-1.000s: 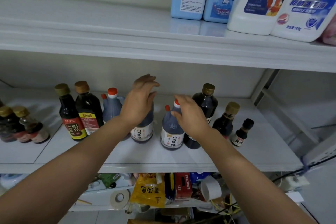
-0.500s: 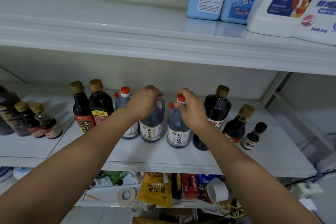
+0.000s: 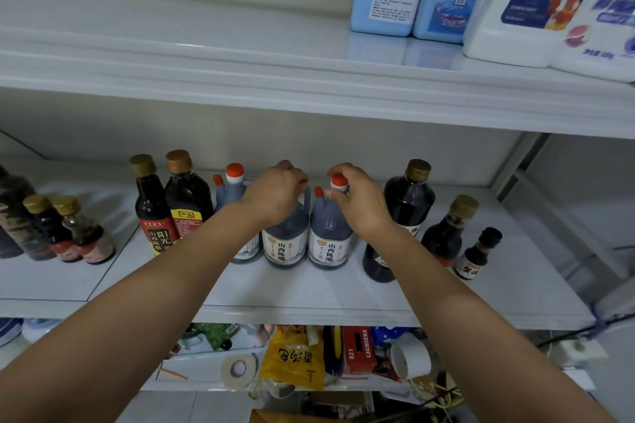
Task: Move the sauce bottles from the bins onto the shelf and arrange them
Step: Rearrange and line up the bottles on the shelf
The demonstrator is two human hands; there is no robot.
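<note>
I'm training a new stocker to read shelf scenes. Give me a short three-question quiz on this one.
1. True or false: the right hand pinches the red cap of the right vinegar jug.
2. What ends the middle shelf's row on the right? A small black-capped bottle; B tape roll; C blue jug.
3. Which hand covers the middle vinegar jug's top?
Key: 1 true; 2 A; 3 left hand.
</note>
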